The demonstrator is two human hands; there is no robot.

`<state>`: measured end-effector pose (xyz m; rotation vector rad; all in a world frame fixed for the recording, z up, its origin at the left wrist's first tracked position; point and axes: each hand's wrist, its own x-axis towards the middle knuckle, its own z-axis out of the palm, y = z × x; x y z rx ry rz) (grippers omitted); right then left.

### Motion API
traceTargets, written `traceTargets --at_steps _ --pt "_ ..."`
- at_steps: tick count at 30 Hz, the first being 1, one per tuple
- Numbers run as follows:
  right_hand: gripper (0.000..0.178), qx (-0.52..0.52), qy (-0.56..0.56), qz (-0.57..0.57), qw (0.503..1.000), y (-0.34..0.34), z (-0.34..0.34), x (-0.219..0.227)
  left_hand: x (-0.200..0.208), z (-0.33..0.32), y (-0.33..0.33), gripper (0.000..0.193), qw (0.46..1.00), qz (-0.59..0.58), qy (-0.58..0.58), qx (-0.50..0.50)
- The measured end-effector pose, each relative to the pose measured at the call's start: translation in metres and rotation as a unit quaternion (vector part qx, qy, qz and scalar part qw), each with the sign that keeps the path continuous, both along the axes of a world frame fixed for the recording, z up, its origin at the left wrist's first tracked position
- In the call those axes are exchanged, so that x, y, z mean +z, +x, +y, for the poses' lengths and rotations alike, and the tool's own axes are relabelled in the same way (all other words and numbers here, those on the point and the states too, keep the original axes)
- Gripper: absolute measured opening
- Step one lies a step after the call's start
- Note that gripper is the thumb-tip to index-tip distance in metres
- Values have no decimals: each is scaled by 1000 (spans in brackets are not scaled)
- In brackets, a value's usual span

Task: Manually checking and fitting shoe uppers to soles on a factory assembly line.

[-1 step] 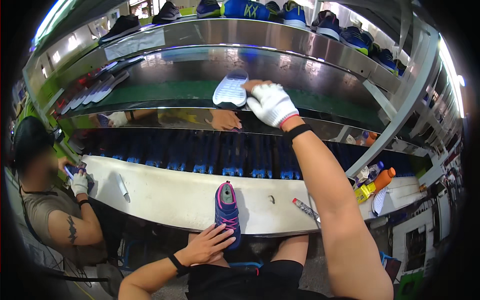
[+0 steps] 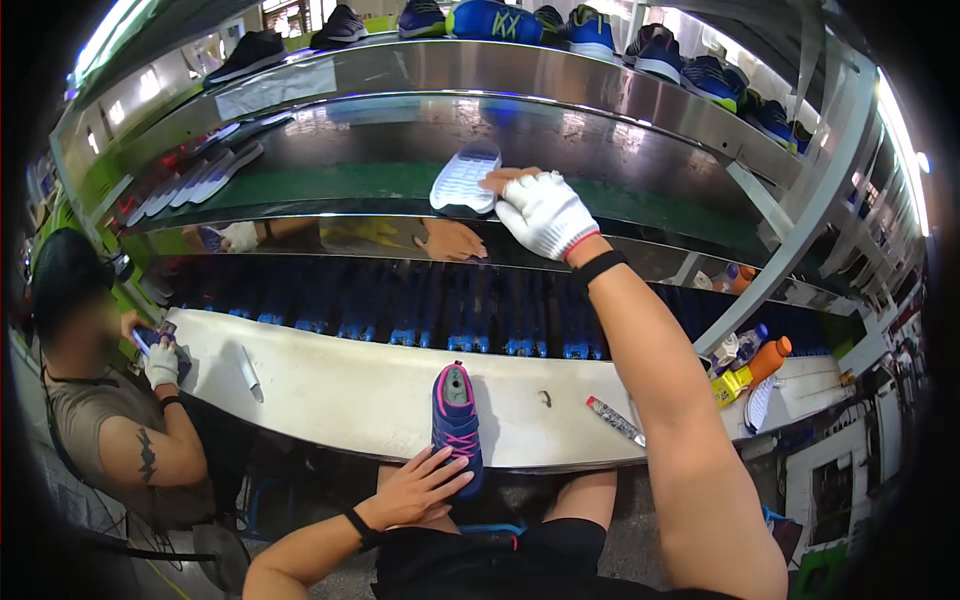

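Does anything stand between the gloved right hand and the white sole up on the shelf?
Nothing visible does. The right hand is just right of the white sole, its bare fingers at the sole's right edge.

A shoe factory is shown here; sneakers (image 2: 592, 32) are racked above the gloved fingers (image 2: 526, 190); soles (image 2: 222, 174) are laid to their left.

Navy shoe (image 2: 455, 415), pink laces (image 2: 460, 443); white sole (image 2: 466, 180), white glove (image 2: 552, 217).
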<state>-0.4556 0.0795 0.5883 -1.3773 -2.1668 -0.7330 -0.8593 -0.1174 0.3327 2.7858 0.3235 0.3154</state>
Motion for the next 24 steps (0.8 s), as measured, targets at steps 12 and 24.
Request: traceTargets --at_steps 12,24 --pt "27 41 35 208 977 8 -44 -21 107 30 100 55 954 -274 56 111" --pt "55 166 52 667 725 -58 -322 -117 112 -3 79 64 922 -343 54 170"
